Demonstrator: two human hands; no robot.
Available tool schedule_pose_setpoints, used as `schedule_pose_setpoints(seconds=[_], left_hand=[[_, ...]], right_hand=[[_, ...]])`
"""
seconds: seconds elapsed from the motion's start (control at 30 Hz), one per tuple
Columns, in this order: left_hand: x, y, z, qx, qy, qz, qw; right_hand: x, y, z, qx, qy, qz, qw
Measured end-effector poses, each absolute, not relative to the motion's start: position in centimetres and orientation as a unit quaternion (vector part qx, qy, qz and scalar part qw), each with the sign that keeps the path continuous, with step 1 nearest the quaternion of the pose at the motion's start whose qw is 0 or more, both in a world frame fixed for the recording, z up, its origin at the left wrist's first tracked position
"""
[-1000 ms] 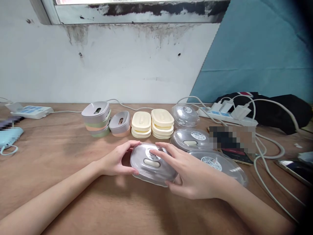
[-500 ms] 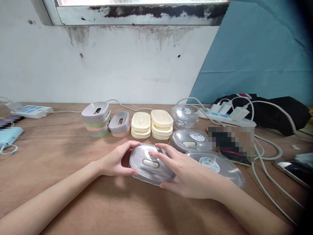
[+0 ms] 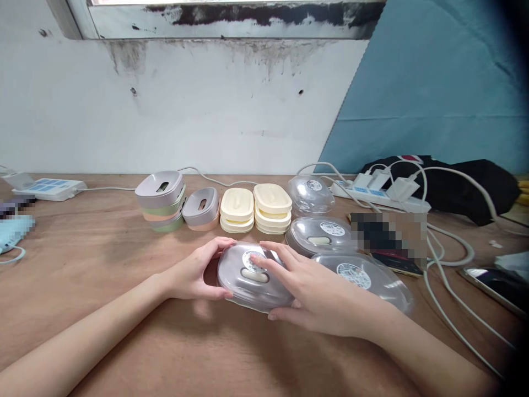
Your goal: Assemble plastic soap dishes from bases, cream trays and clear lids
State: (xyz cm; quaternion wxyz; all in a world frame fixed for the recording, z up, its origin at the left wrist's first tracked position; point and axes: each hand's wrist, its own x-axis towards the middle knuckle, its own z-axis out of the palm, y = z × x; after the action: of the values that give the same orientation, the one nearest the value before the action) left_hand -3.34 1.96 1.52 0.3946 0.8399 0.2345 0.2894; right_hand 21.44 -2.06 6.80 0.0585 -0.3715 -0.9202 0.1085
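Note:
Between my two hands on the wooden table lies a grey soap box [image 3: 264, 292] under a clear domed cover with a round label. My left hand [image 3: 202, 270] grips its left end, thumb at the front and fingers at the back. Over its right end, my right hand [image 3: 306, 286] is wrapped, the index finger on the label. Just to the right sits a clear cover [image 3: 384, 281] with a label, partly behind my right forearm. Beyond it is another covered grey box [image 3: 303, 237], and farther back a clear cover [image 3: 312, 196].
Grey, green and orange trays [image 3: 161, 193] stand stacked at the back left, beside a shorter stack [image 3: 201, 207]. Two stacks of cream lids [image 3: 237, 207] [image 3: 273, 204] are next to them. Power strips [image 3: 49, 188] [image 3: 382, 193], white cables and phones [image 3: 496, 286] lie at the sides.
The view has shifted very slightly. Both hands keep the same hold on the covered soap box, and nothing else has visibly moved.

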Motion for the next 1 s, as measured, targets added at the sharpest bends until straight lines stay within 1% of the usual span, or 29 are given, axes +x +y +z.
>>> schedule_pose_setpoints(seconds=[0.17,0.27,0.4,0.6,0.77,1.0], left_hand=[[-3.4,2.1,1.4,0.866,0.239,0.276,0.34],[-3.2,2.3,1.2,0.876,0.272,0.279,0.285],[-2.9,2.3,1.0,0.885,0.32,0.292,0.17],[-2.6,2.0,0.8,0.89,0.327,0.309,0.077],[-2.5,2.2,0.8,0.883,0.345,0.307,0.084],[-2.4,2.1,0.9,0.901,0.327,0.261,0.117]], right_hand=[[21.3,-2.4,6.4,-0.362,-0.927,0.075,0.064],[21.1,-2.4,5.7,-0.38,-0.921,-0.006,0.086],[20.6,-2.4,4.9,-0.413,-0.896,-0.122,0.11],[20.1,-2.4,4.6,-0.42,-0.889,-0.137,0.124],[20.2,-2.1,4.5,-0.406,-0.89,-0.165,0.125],[20.1,-2.0,4.3,-0.418,-0.871,-0.213,0.148]])
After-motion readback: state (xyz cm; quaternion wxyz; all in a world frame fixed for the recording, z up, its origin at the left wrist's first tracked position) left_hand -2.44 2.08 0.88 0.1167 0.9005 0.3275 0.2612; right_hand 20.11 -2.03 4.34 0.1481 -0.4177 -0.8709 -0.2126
